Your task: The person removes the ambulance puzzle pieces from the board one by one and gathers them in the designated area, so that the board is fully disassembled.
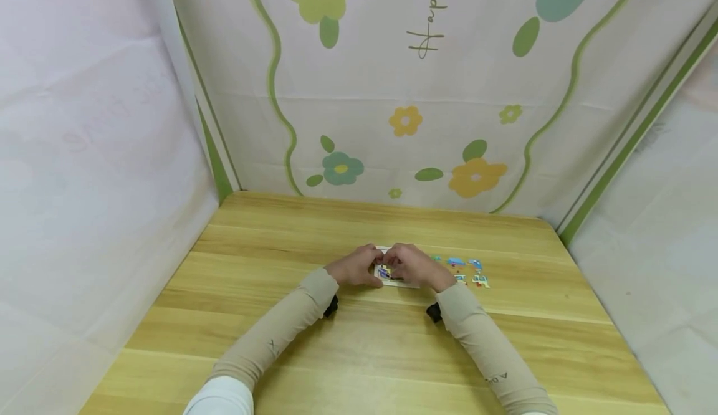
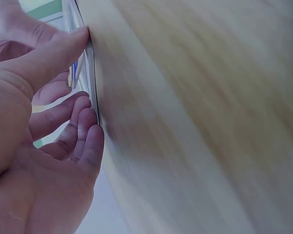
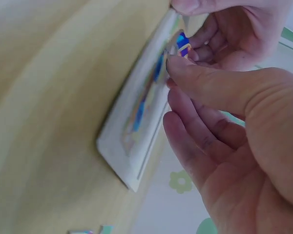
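Note:
A small white-rimmed puzzle board point(image 1: 401, 283) with a colourful picture lies flat on the table between the two hands. At its left side my left hand point(image 1: 356, 267) holds the board, thumb on the near edge and curled fingers farther along, as the left wrist view shows. Above the board my right hand point(image 1: 416, 265) pinches a blue and purple puzzle piece point(image 3: 183, 45) between thumb and fingers. The piece is close to the picture area; whether it touches is hidden by the fingers.
Several loose puzzle pieces point(image 1: 456, 262) lie on the wooden table point(image 1: 359, 352), just right of the board and partly behind the right hand. A flower-printed cloth point(image 1: 359, 78) hangs at the back, and pale cloth walls stand at both sides.

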The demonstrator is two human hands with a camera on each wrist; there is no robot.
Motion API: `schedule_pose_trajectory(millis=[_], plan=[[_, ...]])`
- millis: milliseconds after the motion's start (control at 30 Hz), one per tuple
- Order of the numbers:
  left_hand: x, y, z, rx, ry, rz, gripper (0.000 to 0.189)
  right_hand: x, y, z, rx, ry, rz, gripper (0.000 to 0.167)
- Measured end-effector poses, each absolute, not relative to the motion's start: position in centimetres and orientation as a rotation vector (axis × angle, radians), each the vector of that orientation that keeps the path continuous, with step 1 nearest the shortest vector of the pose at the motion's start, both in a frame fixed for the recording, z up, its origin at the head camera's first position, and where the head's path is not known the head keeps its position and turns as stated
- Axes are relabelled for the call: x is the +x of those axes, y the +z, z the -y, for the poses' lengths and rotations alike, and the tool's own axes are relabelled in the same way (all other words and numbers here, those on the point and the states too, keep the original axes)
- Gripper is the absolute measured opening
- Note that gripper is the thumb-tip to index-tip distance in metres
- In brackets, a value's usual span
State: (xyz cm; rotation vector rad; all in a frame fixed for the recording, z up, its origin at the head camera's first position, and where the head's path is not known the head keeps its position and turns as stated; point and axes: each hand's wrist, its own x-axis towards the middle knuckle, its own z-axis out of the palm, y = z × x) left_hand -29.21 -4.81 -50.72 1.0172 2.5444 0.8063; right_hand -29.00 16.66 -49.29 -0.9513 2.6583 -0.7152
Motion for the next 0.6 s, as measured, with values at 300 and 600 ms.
schedule_pose_trajectory(millis=[300,600], plan=[[-29.28,-50.70,4.77,1.004,0.819,-2.524,0.035,-29.31,-48.61,-16.45,-0.952,-0.767,-2.640,0.009],[-29.35,-50.63,4.85,1.031,0.843,-2.523,0.029,-29.17,-48.48,-16.18,-0.947,-0.783,-2.643,0.009]])
